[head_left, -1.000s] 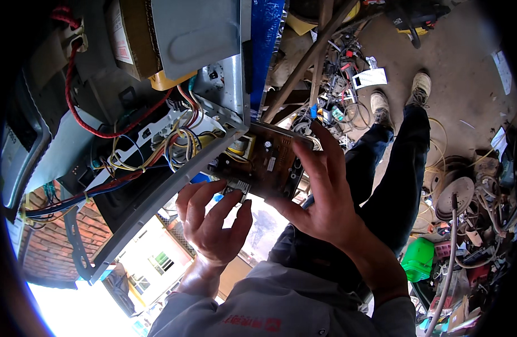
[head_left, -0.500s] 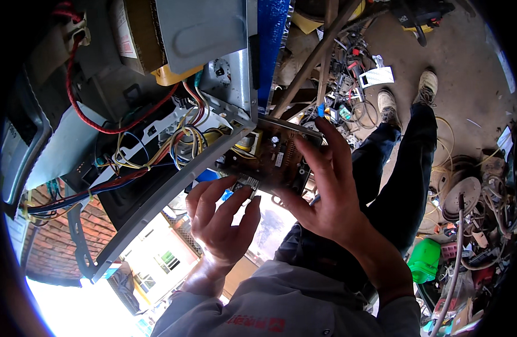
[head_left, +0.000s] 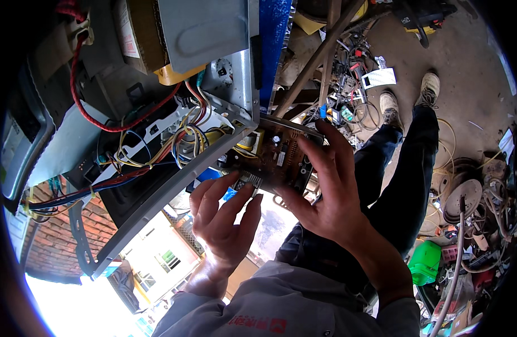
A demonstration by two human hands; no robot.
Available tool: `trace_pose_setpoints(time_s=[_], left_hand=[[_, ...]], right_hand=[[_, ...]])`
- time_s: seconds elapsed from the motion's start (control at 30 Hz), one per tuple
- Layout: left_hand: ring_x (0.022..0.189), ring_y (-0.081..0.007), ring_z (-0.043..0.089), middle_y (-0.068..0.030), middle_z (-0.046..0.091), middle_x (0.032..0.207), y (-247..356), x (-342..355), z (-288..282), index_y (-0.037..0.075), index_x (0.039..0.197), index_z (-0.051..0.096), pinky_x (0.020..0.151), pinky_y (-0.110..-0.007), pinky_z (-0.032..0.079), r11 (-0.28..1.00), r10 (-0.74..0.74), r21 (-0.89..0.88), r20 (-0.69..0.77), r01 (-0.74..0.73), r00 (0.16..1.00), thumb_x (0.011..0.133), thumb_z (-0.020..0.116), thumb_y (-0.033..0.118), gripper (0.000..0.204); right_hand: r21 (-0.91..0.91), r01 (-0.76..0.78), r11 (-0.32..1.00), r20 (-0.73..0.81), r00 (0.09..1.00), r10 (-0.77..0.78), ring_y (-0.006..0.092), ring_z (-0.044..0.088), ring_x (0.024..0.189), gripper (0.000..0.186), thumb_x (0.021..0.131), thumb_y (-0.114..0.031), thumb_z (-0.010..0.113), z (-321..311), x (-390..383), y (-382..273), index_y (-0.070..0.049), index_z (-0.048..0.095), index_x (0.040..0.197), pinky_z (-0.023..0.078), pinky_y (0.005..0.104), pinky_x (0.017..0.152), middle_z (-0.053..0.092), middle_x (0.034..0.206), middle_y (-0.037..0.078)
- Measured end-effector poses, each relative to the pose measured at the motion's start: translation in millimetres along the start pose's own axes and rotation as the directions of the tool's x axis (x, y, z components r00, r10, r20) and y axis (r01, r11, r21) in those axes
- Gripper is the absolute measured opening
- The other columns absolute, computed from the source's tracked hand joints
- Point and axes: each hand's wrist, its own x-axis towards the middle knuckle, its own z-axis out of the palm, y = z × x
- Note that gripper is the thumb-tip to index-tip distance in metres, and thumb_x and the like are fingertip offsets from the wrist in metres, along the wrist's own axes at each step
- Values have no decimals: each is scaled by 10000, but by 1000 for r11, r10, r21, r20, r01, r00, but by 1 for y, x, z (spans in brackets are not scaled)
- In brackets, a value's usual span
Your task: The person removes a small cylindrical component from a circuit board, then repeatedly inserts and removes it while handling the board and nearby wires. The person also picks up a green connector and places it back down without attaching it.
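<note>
Grey sheet metal forms the opened cabinet (head_left: 209,33) on the left of my view, and I can see straight into it: a loose bundle of coloured wires (head_left: 185,140), a red braided cord (head_left: 78,106) sagging in a curve, a cardboard piece (head_left: 150,39) and, just beside that, a yellow part (head_left: 178,75). Beyond its slanting metal edge (head_left: 174,206) sits the brown circuit board (head_left: 280,160), just outside the cabinet and close to its corner. I have the right hand (head_left: 337,196) spread wide around the board's outer side, thumb at the lower edge and fingers at the far one, holding it. The left hand (head_left: 218,216) is half curled at the lower corner, fingertips by a finned metal piece (head_left: 250,180), thumb a little apart; I cannot tell whether they grip it. That metal edge stands between me and the lower part of the cabinet, and the right hand covers some of the board. Farther off, wooden beams (head_left: 306,62) slant past a blue panel (head_left: 274,50) and a heap of cables (head_left: 348,92). A green plastic container (head_left: 425,261) sits lower right, its contents unclear to me, beside piled scrap (head_left: 483,269).
</note>
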Motion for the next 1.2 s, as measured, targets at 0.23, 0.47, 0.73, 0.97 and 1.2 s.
trace_pose_setpoints(time_s=[0.23, 0.47, 0.73, 0.97, 1.2], left_hand=[[1100, -310, 668, -126, 754, 1200, 1, 0, 0, 67, 1022, 822, 905, -403, 547, 1000, -17, -17, 8, 17, 1000, 727, 895, -7, 312], [1108, -311, 662, -125, 751, 1210, 2, 0, 1, 69, 1026, 824, 909, -403, 545, 1000, -27, -14, 12, 27, 1000, 731, 893, -5, 312], [1126, -310, 651, -123, 746, 1227, 1, 1, 1, 71, 1045, 823, 917, -404, 544, 1000, -25, -4, 26, 25, 999, 738, 892, 1, 322], [1125, -310, 652, -119, 749, 1228, 1, 0, 3, 71, 1056, 822, 920, -404, 543, 1000, -30, -7, 17, 31, 999, 741, 896, 3, 331], [1133, -310, 654, -124, 748, 1239, 5, 0, 5, 71, 1056, 817, 939, -411, 533, 999, -51, 5, 13, 51, 999, 748, 898, 4, 326]], right_hand=[[-10, 8, 1000, 0, 1000, -8, 427, 630, 1218, 858, 791, -109, 924, -2, 2, -1, 18, 487, 1518, 591, 436, 944, 404, 1487, 338], [11, 5, 1000, 9, 1000, -5, 433, 634, 1231, 852, 802, -101, 911, -1, 3, 0, 23, 474, 1522, 607, 438, 936, 399, 1488, 337], [5, 25, 1000, 8, 1000, -25, 440, 643, 1217, 849, 803, -92, 907, -2, 3, 1, 31, 470, 1520, 604, 444, 940, 402, 1482, 333], [-6, 21, 1000, 16, 1000, -21, 438, 642, 1227, 843, 804, -88, 906, -1, 3, 2, 40, 472, 1515, 595, 444, 965, 396, 1489, 331], [41, -31, 999, -20, 999, 32, 377, 571, 1297, 836, 792, -103, 940, 1, 2, -1, -19, 517, 1509, 544, 417, 1002, 415, 1513, 265]])
